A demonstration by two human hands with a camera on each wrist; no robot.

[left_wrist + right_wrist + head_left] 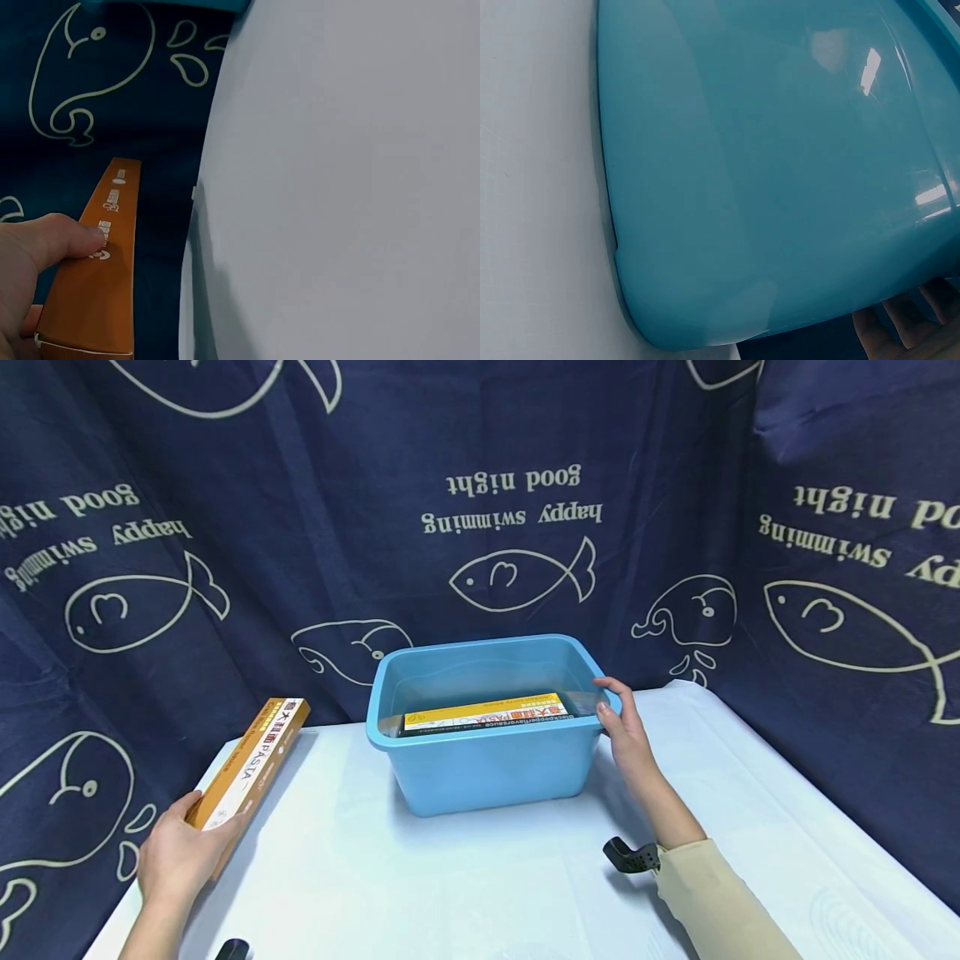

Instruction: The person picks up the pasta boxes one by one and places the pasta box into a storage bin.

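In the head view my left hand (176,858) grips the near end of an orange, brown and white pasta box (255,768) at the table's left edge. The left wrist view shows the thumb (71,238) lying along the orange face of this box (94,300). A light blue plastic bin (487,768) stands mid-table. My right hand (628,735) holds its right rim, thumb on the near side. Inside the bin lie a yellow and white pasta box (483,708) and a black box (525,722) in front of it. Below the rim, the bin wall hides their lower parts.
A white cloth (480,885) covers the table. Dark blue fabric (360,510) with fish and whale prints hangs behind and along both sides. A black wrist-worn piece (630,856) juts from the right sleeve (720,902); another dark piece (232,949) shows near the left wrist.
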